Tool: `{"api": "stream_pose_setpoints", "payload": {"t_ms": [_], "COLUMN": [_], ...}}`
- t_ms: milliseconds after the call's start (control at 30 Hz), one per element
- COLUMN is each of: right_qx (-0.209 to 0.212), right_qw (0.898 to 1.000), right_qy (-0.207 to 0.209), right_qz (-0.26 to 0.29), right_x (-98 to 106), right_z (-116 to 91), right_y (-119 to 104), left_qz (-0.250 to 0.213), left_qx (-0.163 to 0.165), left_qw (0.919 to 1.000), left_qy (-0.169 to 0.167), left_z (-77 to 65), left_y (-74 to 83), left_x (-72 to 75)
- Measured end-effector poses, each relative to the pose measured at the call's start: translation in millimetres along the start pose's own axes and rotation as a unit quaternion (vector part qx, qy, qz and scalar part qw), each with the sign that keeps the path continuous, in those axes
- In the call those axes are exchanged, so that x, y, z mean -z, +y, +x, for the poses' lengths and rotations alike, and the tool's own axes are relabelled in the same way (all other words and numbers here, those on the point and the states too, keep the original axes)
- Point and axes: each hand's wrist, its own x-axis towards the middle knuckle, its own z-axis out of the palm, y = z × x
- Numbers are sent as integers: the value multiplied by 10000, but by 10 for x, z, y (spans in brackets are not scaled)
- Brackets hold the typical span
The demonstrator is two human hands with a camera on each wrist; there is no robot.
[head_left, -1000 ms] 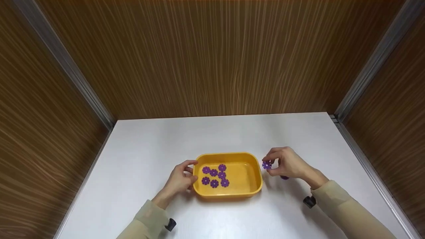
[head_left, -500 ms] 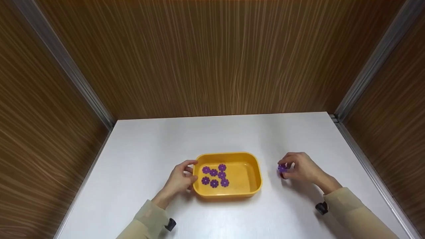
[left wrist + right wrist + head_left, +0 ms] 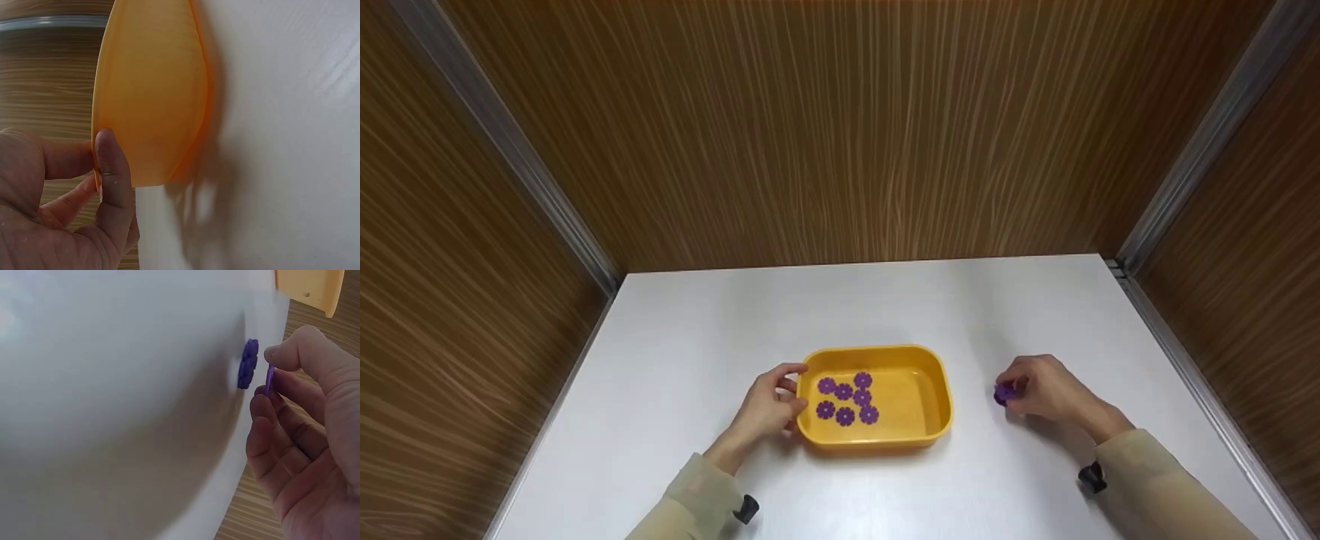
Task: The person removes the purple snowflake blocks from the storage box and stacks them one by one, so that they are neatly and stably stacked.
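Note:
My left hand (image 3: 769, 405) holds the left rim of a yellow plastic tray (image 3: 876, 440). In the left wrist view the thumb lies on the outside of the tray wall (image 3: 152, 95), with fingers on the rim's other side. My right hand (image 3: 1046, 390) pinches a thin purple notched disc (image 3: 269, 379) between thumb and fingertips. Right by it, a short stack of purple discs (image 3: 247, 364) sits on the table; the disc is held just above this stack, with a narrow gap showing. In the head view the fingers partly cover both.
Several purple notched discs (image 3: 845, 416) lie flat in the left half of the tray. The white tabletop (image 3: 697, 322) is bounded by brown wood-grain panels (image 3: 855, 135) at the back and both sides, with metal strips in the corners.
My right hand has moved right and down with the disc, from beside the tray's right end to the stack. My left hand and the tray have stayed in place.

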Motion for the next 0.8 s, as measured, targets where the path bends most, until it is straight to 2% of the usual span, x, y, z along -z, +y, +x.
{"api": "stream_pose_setpoints", "payload": {"t_ms": [467, 633, 800], "right_qx": [-510, -353, -122], "right_qw": [9985, 9993, 9997], "right_qy": [-193, -124, -61], "right_qz": [-29, -76, -199], "right_x": [-61, -73, -91], "right_z": [-12, 0, 6], "right_y": [22, -5, -5], "left_qz": [23, 49, 60], "left_qx": [-1, 54, -33], "left_qw": [10000, 10000, 10000], "left_qy": [16, 23, 19], "left_z": [-2, -9, -10], "left_y": [0, 0, 3], "left_x": [-3, -5, -7]}}
